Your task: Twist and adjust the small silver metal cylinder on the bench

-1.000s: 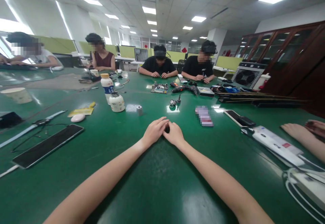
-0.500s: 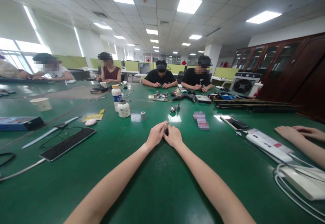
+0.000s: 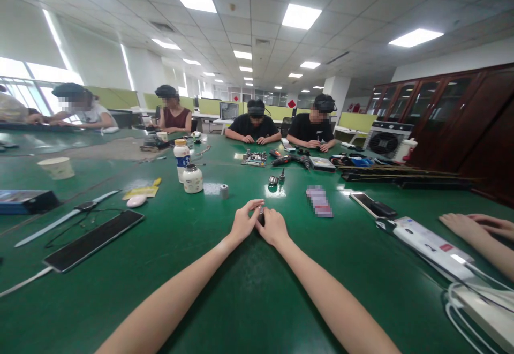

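My left hand (image 3: 244, 222) and my right hand (image 3: 273, 226) meet over the green table, fingers closed around a small dark cylinder (image 3: 261, 216) with a silvery top. Its lower part is mostly hidden between them. Farther back stand a small grey metal cylinder (image 3: 224, 191) and, to the right, a dark pointed piece (image 3: 282, 175) beside a small shiny dark part (image 3: 273, 181). A white round jar (image 3: 193, 179) without a lid is beyond my left hand, in front of a white bottle with a blue label (image 3: 182, 156).
At left lie a phone (image 3: 94, 240), a watch (image 3: 85, 205) and a pink oval object (image 3: 136, 201). On the right are a power strip (image 3: 431, 244) with cables and another person's hands (image 3: 461, 224). A circuit board (image 3: 254, 158) and a power drill (image 3: 291, 159) lie farther back.
The view has tilted up slightly, so most things sit a little lower. My hands keep their hold on the small cylinder, with little visible finger movement.
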`<state>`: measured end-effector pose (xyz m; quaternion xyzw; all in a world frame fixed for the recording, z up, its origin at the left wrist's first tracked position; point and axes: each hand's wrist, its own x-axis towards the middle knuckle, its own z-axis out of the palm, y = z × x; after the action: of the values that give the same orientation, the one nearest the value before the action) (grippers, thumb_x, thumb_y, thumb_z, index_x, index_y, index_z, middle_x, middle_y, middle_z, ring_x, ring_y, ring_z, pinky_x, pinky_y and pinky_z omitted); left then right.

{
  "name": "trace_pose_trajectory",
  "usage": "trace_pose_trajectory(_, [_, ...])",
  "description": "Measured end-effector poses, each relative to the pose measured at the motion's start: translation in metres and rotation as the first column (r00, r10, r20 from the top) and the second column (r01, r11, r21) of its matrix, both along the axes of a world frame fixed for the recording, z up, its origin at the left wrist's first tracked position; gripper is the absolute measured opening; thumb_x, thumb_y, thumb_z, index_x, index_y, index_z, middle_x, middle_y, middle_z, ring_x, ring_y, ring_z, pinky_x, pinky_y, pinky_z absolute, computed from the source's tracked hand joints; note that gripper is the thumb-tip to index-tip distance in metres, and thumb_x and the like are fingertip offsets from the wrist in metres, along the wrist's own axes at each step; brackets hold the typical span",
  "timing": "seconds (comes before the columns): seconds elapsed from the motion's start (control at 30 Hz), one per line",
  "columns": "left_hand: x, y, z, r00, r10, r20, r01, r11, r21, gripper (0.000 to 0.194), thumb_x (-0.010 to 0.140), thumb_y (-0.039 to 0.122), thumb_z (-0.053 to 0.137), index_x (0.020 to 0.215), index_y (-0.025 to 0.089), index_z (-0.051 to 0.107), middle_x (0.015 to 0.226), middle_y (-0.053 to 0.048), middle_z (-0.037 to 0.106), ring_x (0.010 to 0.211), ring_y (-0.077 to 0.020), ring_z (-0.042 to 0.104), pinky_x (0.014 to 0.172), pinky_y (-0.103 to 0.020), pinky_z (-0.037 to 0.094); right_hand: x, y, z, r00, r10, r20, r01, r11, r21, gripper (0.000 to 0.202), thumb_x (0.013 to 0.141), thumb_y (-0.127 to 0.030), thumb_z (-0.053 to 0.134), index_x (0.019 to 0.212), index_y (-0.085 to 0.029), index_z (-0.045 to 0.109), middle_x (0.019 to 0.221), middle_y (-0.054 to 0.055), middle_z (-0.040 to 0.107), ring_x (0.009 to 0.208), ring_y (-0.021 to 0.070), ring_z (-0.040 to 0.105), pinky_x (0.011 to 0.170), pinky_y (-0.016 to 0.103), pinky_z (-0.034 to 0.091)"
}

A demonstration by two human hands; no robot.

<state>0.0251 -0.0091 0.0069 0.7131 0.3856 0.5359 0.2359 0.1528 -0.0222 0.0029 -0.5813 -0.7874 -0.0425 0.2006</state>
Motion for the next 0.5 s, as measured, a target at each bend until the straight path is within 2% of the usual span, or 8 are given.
trace_pose_trajectory(0.23, [0.0, -0.002, 0.01, 0.99, 0.011, -0.138, -0.009, 1.0, 0.017, 0.025, 0.088, 0.025, 0.049, 0.106, 0.021, 0.066, 0.104, -0.005, 0.073, 0.096, -0.0187, 0.068, 0.091, -0.034, 0.053, 0.003, 0.001, 0.0, 1.0, 0.014, -0.012, -0.014, 1.0, -0.028, 0.039, 0.094, -0.044, 0.045, 0.111, -0.011, 0.057, 0.104, 0.014, 0.065, 0.099, 0.0245, 0.058, 0.085, 0.034, 0.039])
trace_pose_trajectory(0.37, [0.002, -0.003, 0.004, 0.99, 0.08, -0.115, -0.077, 0.997, 0.024, 0.026, 0.089, 0.027, 0.047, 0.107, 0.021, 0.065, 0.105, -0.006, 0.072, 0.097, -0.0184, 0.068, 0.089, -0.034, 0.053, -0.006, 0.007, 0.003, 0.999, -0.022, -0.046, 0.02, 0.999, -0.042, 0.034, 0.091, -0.039, 0.049, 0.108, -0.012, 0.06, 0.104, 0.014, 0.065, 0.1, 0.0251, 0.057, 0.086, 0.034, 0.04])
trace_pose_trajectory(0.5, [-0.003, 0.006, -0.005, 0.976, 0.168, -0.136, -0.159, 0.984, 0.078, 0.027, 0.089, 0.031, 0.049, 0.109, 0.023, 0.065, 0.103, -0.005, 0.073, 0.094, -0.02, 0.068, 0.086, -0.037, 0.053, -0.019, 0.021, 0.003, 0.986, -0.103, -0.13, 0.098, 0.994, -0.05, 0.025, 0.09, -0.028, 0.046, 0.096, -0.013, 0.065, 0.101, 0.013, 0.066, 0.099, 0.0242, 0.059, 0.085, 0.033, 0.042])
